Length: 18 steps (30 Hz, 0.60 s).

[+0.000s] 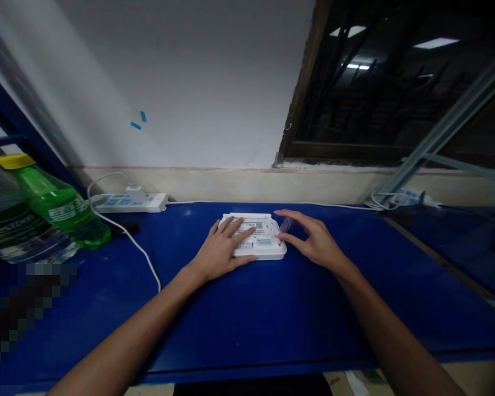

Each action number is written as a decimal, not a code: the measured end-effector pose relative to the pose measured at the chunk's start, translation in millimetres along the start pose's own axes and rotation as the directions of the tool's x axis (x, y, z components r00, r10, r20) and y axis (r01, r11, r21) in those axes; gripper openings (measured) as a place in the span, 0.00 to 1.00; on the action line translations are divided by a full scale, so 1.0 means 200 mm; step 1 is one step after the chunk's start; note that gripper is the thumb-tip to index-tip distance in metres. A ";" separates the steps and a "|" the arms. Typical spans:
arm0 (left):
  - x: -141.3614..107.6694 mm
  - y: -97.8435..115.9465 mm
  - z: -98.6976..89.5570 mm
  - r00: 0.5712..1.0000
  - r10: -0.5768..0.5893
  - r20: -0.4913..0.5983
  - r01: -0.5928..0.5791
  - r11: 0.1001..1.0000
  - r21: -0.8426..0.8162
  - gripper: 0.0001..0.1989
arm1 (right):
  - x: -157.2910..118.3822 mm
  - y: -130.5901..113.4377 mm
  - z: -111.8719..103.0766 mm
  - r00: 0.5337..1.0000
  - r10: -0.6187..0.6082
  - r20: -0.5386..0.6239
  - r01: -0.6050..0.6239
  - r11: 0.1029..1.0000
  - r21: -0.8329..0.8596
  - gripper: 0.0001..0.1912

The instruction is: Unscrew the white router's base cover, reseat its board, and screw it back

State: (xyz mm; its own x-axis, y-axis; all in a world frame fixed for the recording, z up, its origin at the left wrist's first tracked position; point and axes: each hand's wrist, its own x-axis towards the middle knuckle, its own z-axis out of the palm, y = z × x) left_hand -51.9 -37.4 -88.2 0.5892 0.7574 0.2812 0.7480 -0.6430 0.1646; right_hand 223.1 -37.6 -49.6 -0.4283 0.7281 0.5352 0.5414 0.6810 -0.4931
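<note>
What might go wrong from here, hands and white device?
The small purplish piece sits between the thumb and a finger of the right hand; it might slip out.
The left hand lies spread on the white device, so a sideways push could slide it on the blue table.
The white cable runs close to the left forearm, which may snag it.
</note>
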 end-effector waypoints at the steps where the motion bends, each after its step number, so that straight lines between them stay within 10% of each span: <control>1: 0.00 0.00 0.00 1.000 -0.001 0.001 0.001 1.000 0.002 0.36 | 0.00 -0.01 0.00 0.999 0.026 0.027 -0.028 0.999 0.046 0.28; 11: 0.00 0.00 0.00 1.000 0.001 0.005 -0.001 1.000 0.003 0.36 | -0.01 0.00 0.04 0.991 -0.065 -0.118 0.051 0.991 -0.122 0.23; 18: 0.00 0.00 0.01 1.000 0.010 -0.013 -0.010 1.000 0.015 0.36 | -0.01 -0.01 0.05 0.996 0.057 -0.061 -0.052 0.995 0.081 0.31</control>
State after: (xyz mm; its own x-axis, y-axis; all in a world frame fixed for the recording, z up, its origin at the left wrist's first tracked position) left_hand -52.6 -37.3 -89.7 0.5929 0.7491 0.2954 0.7464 -0.6489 0.1476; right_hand 214.8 -39.9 -56.4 -0.3514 0.7598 0.5470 0.5027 0.6460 -0.5744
